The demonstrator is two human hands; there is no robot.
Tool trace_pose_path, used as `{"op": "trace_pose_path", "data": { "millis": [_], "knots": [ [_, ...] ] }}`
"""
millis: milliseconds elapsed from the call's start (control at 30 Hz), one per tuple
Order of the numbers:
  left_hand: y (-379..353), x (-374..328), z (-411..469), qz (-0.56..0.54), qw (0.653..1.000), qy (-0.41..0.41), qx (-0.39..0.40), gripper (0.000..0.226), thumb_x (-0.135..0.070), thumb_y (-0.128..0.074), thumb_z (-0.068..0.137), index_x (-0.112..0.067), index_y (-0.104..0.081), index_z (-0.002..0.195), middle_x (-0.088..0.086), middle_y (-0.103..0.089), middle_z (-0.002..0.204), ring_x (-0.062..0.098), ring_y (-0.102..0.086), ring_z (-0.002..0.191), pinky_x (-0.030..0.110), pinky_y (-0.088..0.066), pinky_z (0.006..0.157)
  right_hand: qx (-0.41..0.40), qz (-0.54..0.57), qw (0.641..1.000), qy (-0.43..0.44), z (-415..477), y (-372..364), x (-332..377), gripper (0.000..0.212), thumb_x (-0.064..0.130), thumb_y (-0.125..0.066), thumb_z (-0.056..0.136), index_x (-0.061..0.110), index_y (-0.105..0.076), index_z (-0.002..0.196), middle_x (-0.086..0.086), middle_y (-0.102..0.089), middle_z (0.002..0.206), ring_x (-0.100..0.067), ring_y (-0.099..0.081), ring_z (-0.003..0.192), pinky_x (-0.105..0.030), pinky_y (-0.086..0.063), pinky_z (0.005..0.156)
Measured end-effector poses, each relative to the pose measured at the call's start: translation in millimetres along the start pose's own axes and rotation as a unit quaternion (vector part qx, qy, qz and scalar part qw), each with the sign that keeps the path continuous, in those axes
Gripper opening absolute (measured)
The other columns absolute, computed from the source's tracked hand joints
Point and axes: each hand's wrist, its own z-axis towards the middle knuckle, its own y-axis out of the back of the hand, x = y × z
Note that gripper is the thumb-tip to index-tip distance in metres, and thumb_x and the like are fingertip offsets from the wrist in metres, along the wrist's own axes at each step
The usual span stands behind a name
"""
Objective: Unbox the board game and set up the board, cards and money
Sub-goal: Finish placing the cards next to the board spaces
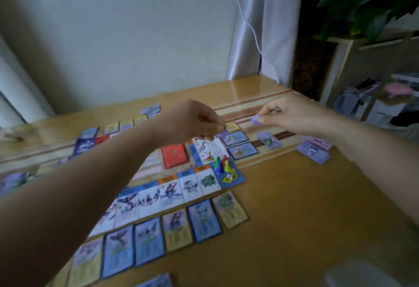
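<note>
The game board (172,191) lies open on the wooden table (306,207), with a red card deck (175,155) on its middle and several coloured pawns (222,165) on its right corner. A row of cards (158,234) runs along the board's near edge. My left hand (192,121) hovers over the board's far right side and pinches a small purple piece (224,132). My right hand (292,114) is further right above the table and pinches another small purple piece (256,119). The picture is blurred.
Purple paper money (314,150) lies in a pile at the right, with a single note (269,140) nearer the board. More cards (122,125) line the far edge. A curtain (260,26) and a plant (367,1) stand behind the table.
</note>
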Motion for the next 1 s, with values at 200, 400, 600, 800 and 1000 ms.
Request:
{"op": "trace_pose_path", "data": {
  "millis": [200, 400, 600, 800, 1000],
  "knots": [
    [-10, 18, -124, 0.092, 0.989, 0.029, 0.115, 0.004, -0.025, -0.072, 0.082, -0.027, -0.068, 0.082, -0.012, -0.073, 0.077, -0.001, -0.067, 0.071, 0.012, -0.048, 0.069, 0.021, 0.03, 0.999, 0.034, -54, -36, 48, 0.006, 0.026, -0.064, 0.089, 0.027, -0.068, 0.085, 0.001, -0.07, 0.091, -0.008, -0.061, 0.087, -0.022, -0.04, 0.074],
    [-24, 34, -183, 0.123, 0.974, 0.06, 0.182, 0.006, -0.026, -0.07, 0.084, -0.027, -0.065, 0.082, -0.014, -0.07, 0.081, -0.004, -0.064, 0.075, 0.01, -0.047, 0.068, 0.047, 0.032, 0.998, 0.027, -83, -54, 73, 0.01, 0.034, -0.068, 0.085, 0.036, -0.067, 0.075, 0.021, -0.064, 0.084, 0.012, -0.054, 0.08, -0.018, -0.041, 0.075],
    [-40, 46, -193, 0.225, 0.96, 0.052, 0.16, 0.009, -0.033, -0.067, 0.086, -0.027, -0.065, 0.091, -0.02, -0.054, 0.081, -0.005, -0.051, 0.073, 0.007, -0.037, 0.063, 0.053, 0.016, 0.998, 0.032, -87, -48, 85, 0.011, 0.031, -0.068, 0.085, 0.035, -0.067, 0.076, 0.02, -0.064, 0.079, 0.006, -0.057, 0.076, -0.02, -0.041, 0.07],
    [-25, 43, -170, 0.233, 0.969, 0.013, 0.085, 0.001, -0.032, -0.063, 0.089, -0.031, -0.062, 0.089, -0.018, -0.059, 0.092, -0.005, -0.053, 0.075, 0.005, -0.041, 0.063, -0.004, -0.006, 1.0, -0.013, -58, -29, 48, 0.017, 0.024, -0.062, 0.091, 0.016, -0.073, 0.1, 0.005, -0.065, 0.096, -0.01, -0.059, 0.094, -0.023, -0.039, 0.08],
    [-13, 27, -124, 0.197, 0.98, -0.03, 0.006, 0.01, -0.03, -0.059, 0.091, -0.036, -0.059, 0.083, -0.024, -0.056, 0.079, -0.009, -0.056, 0.071, 0.004, -0.044, 0.064, -0.023, -0.041, 0.991, -0.125, -5, -39, -18, 0.03, 0.007, -0.057, 0.088, 0.002, -0.066, 0.059, -0.019, -0.063, 0.066, -0.026, -0.06, 0.072, -0.033, -0.044, 0.071]
  ]
}}
